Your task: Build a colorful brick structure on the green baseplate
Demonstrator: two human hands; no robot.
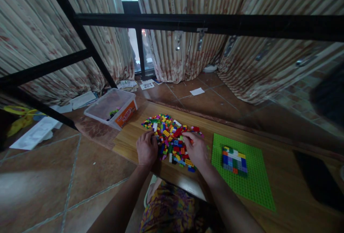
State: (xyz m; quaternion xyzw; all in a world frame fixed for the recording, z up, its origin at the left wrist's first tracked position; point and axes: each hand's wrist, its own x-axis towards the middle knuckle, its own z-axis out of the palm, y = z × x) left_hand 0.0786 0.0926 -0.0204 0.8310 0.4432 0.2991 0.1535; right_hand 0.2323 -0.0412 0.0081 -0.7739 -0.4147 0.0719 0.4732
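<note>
Head view: left hand [146, 148] rests palm-down, fingers curled, at the left edge of the brick pile [172, 138] on the wooden table [282, 186]. Right hand [195, 149] at the pile's right side; cannot tell whether its fingers pinch a brick. Green baseplate [255, 183] just right, carrying a small block of bricks [234, 159].

left hand [146, 149]: fingertips buried in the brick pile [172, 138]; what they touch is hidden
right hand [195, 149]: fingertips curl over the pile; any brick pinched is too small to tell
plastic tub [111, 108]: label blurred, contents unclear
dark object [318, 179], near right: featureless, cut by the right edge
forearms: cut off by the bottom edge
</note>
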